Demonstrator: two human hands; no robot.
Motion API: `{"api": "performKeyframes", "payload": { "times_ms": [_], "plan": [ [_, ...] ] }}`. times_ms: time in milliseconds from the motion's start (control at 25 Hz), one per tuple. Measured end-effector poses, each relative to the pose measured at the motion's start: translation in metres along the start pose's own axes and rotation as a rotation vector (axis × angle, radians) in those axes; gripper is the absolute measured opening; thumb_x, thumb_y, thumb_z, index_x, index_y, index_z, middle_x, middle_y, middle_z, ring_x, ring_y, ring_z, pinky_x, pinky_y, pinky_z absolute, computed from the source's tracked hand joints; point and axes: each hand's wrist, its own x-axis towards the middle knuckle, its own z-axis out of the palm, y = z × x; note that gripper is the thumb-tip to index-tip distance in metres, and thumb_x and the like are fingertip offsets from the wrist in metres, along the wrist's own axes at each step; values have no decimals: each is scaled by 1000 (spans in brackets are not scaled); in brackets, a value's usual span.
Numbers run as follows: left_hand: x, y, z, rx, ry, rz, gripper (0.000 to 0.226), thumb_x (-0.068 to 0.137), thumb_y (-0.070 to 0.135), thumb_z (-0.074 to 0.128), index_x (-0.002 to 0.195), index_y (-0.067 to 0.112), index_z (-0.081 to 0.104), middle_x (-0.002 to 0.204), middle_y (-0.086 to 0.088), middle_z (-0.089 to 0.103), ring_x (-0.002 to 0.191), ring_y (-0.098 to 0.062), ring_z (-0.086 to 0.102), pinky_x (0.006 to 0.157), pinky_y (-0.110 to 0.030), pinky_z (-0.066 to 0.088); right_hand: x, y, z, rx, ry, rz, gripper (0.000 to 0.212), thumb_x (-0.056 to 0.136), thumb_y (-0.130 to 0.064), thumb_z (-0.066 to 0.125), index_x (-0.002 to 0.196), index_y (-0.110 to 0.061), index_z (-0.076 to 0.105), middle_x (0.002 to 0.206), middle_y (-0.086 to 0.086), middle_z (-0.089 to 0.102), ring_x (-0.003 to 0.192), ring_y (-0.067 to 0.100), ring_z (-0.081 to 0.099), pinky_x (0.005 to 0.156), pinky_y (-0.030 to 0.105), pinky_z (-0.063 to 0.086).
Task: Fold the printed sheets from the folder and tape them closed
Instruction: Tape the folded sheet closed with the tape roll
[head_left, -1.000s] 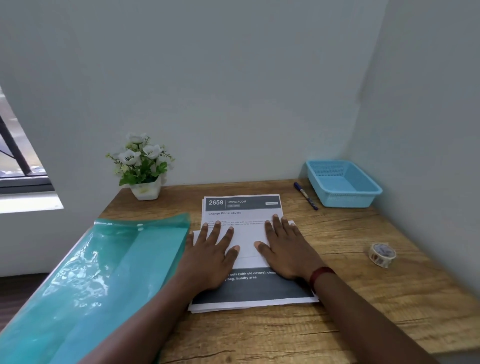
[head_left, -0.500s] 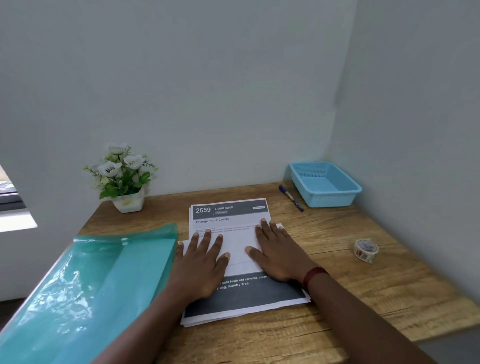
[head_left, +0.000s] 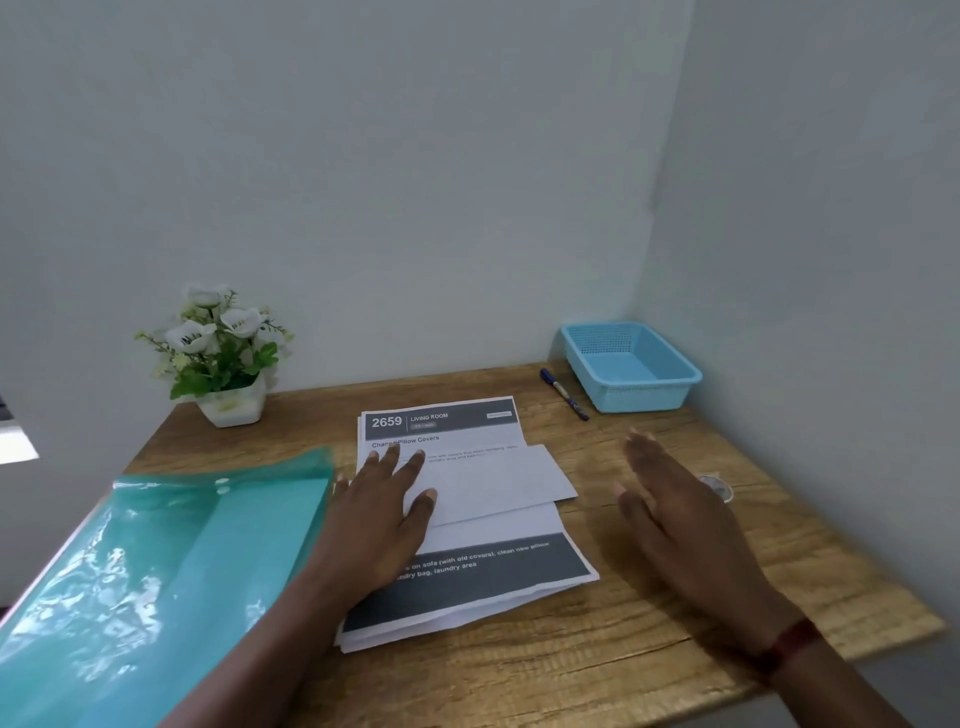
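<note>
I counted one stack of printed sheets (head_left: 493, 566) lying mid-desk, with one folded sheet (head_left: 498, 483) on top of it; how many sheets the stack held I could not make out. There was one teal folder (head_left: 171, 561) just left of the stack, one pen (head_left: 564, 394), one blue basket (head_left: 644, 397) in the far right corner, one potted plant (head_left: 231, 405) at the back left, and one tape roll (head_left: 719, 486). My left hand (head_left: 379, 514) lay flat with straight, spread fingers, pressing the left part of the folded sheet. My right hand (head_left: 680, 525) was open, fingers straight and together, over the desk (head_left: 597, 649) right of the stack, gripping nothing. It was blurred and hid most of the tape roll. The folder was cut off by the frame's left and lower edges.
</note>
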Motion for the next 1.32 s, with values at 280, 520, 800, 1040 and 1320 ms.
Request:
{"api": "performKeyframes", "payload": {
  "times_ms": [280, 520, 800, 1040, 1320],
  "plan": [
    [-7, 32, -28, -194, 162, 163, 38, 97, 40, 50, 132, 28, 57, 141, 7, 54, 129, -14, 49, 105, -31, 37, -22, 57, -39, -129, 221, 7, 39, 85, -38, 50, 105, -13, 72, 113, 3, 70, 109, 20, 64, 90, 21, 39],
    [5, 143, -35, -60, -111, 575, 39, 97, 48, 46, 128, 29, 60, 124, 10, 65, 111, -8, 58, 94, -33, 48, -39, 65, -37, 40, 406, 176, 33, 79, -29, 42, 87, -13, 70, 89, 0, 67, 78, 12, 60, 73, 15, 39],
    [68, 225, 37, -20, -176, 644, 30, 88, 24, 65, 117, 20, 70, 110, -1, 71, 101, -18, 62, 85, -38, 52, -48, 71, -32, 249, 528, 368, 28, 76, 16, 60, 84, -8, 71, 82, 1, 69, 76, 14, 64, 74, -4, 38],
    [76, 231, 63, -8, -176, 616, 30, 87, 23, 66, 116, 25, 70, 106, -1, 70, 94, -18, 60, 75, -34, 50, -48, 74, -30, 323, 525, 382, 27, 78, 14, 60, 84, -9, 72, 82, -1, 71, 78, 12, 66, 74, -2, 42],
    [72, 232, 66, -27, -115, 624, 22, 90, 31, 64, 109, 23, 72, 100, -1, 58, 87, -16, 53, 68, -31, 43, -48, 73, -29, 325, 490, 342, 30, 79, 13, 61, 86, -14, 71, 82, -3, 68, 80, 11, 65, 73, 7, 45]
  ]
}}
